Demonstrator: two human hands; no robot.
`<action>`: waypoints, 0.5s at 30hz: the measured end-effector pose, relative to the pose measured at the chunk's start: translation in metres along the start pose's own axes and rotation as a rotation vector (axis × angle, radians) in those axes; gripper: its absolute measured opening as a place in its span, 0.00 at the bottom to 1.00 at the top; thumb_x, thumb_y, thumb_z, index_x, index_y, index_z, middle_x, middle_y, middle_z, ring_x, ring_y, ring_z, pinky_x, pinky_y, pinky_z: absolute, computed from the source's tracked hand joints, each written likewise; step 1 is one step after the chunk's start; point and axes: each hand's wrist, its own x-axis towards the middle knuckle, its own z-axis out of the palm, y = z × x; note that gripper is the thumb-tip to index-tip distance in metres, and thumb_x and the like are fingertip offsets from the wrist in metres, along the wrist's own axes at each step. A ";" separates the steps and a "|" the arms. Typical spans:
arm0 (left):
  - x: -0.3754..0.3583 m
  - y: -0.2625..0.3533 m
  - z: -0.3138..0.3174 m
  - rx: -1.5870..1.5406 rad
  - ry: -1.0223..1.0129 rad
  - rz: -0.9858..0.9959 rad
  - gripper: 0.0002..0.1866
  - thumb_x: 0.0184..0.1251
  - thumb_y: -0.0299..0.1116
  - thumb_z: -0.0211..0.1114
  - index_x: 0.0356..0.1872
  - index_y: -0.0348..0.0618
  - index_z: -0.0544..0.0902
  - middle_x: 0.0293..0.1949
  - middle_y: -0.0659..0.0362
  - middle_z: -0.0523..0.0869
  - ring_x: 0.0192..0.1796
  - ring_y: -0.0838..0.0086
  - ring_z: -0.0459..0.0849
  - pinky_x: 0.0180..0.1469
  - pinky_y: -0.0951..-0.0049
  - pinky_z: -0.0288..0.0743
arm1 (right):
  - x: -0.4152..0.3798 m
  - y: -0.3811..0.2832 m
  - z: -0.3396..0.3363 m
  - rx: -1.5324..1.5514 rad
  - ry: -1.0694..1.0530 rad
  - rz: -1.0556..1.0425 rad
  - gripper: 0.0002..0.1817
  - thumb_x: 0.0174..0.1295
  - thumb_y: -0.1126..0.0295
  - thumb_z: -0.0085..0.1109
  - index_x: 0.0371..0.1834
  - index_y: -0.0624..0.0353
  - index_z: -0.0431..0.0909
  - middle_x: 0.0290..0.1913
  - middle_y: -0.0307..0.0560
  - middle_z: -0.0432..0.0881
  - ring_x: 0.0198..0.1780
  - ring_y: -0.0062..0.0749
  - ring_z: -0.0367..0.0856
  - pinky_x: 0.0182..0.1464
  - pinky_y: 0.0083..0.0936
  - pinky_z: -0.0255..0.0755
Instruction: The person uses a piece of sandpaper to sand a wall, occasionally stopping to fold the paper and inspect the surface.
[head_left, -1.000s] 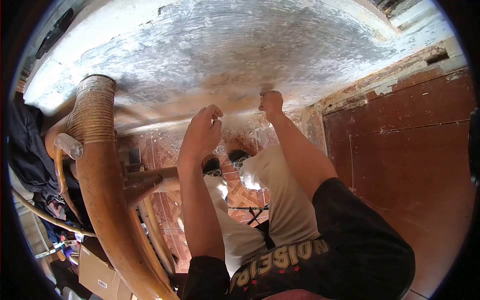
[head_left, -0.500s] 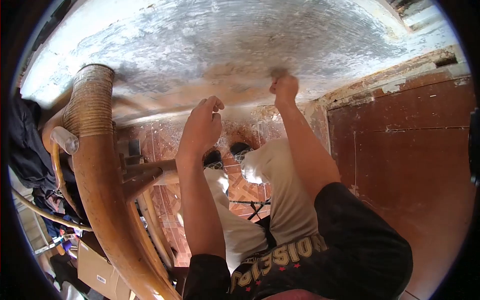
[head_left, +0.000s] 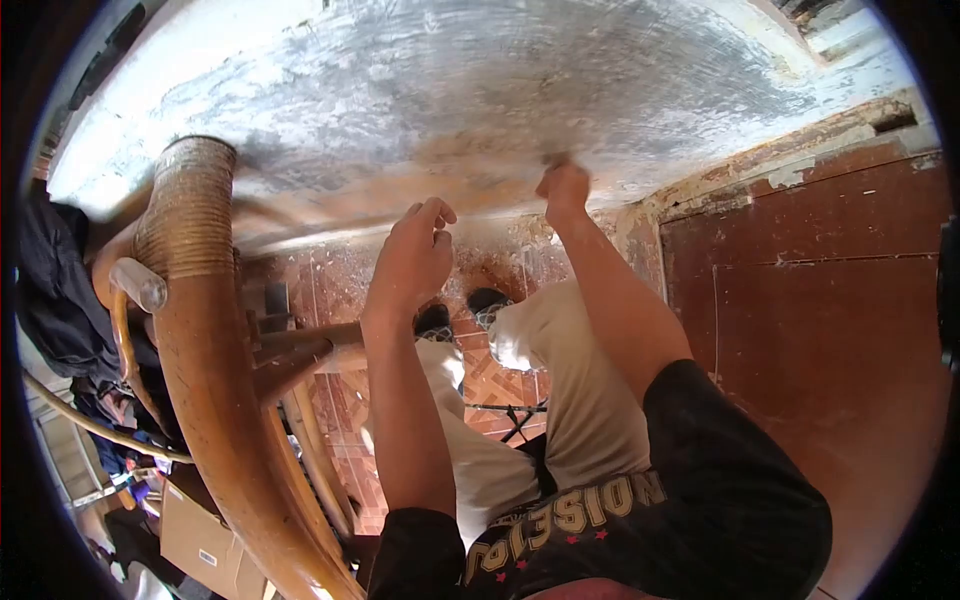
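Observation:
A worn wall (head_left: 400, 110), with patches of grey, white and bare tan, fills the upper part of the view. Against its lower middle is my right hand (head_left: 567, 190), closed like a fist and blurred by motion. A small dark shape shows at its fingertips, too smeared to name. My left hand (head_left: 415, 250) hangs in front of the wall's lower edge, fingers loosely bent and thumb apart. Nothing shows in it, and it appears not to touch the wall.
A thick wooden chair frame (head_left: 205, 350) with a bound end stands close on the left. Dark clothing (head_left: 60, 290) and a cardboard box (head_left: 205, 535) lie beyond it. On the right is a reddish-brown door panel (head_left: 800, 320). Pale crumbs are scattered over the tiled floor (head_left: 335, 400).
My right hand has shifted slightly down and left along the wall. My left hand sits a little further right, and the whole view has moved slightly.

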 end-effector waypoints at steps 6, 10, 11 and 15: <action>-0.005 -0.005 0.000 0.021 0.012 -0.024 0.11 0.59 0.22 0.52 0.43 0.38 0.74 0.41 0.45 0.79 0.47 0.49 0.78 0.49 0.55 0.71 | -0.023 -0.055 0.005 0.582 0.004 0.060 0.11 0.67 0.71 0.42 0.27 0.58 0.71 0.17 0.38 0.64 0.15 0.22 0.56 0.17 0.23 0.49; 0.000 0.001 0.001 0.019 -0.013 -0.006 0.10 0.60 0.22 0.52 0.42 0.38 0.74 0.42 0.45 0.79 0.48 0.50 0.79 0.50 0.56 0.71 | -0.008 -0.014 0.000 0.442 0.030 0.055 0.09 0.65 0.74 0.43 0.25 0.58 0.67 0.16 0.38 0.62 0.15 0.24 0.55 0.17 0.24 0.49; 0.000 0.001 0.001 0.009 -0.018 -0.032 0.10 0.60 0.22 0.52 0.42 0.38 0.74 0.43 0.45 0.79 0.48 0.50 0.79 0.50 0.56 0.72 | -0.009 -0.019 0.005 0.444 -0.040 0.293 0.11 0.64 0.74 0.38 0.22 0.56 0.61 0.16 0.37 0.59 0.15 0.23 0.53 0.17 0.24 0.47; -0.001 -0.005 -0.001 0.028 0.020 -0.008 0.10 0.60 0.23 0.53 0.42 0.38 0.75 0.43 0.45 0.80 0.48 0.51 0.79 0.51 0.56 0.72 | -0.026 -0.051 0.003 0.585 -0.032 -0.012 0.10 0.63 0.72 0.43 0.22 0.58 0.65 0.15 0.37 0.58 0.14 0.23 0.51 0.17 0.23 0.46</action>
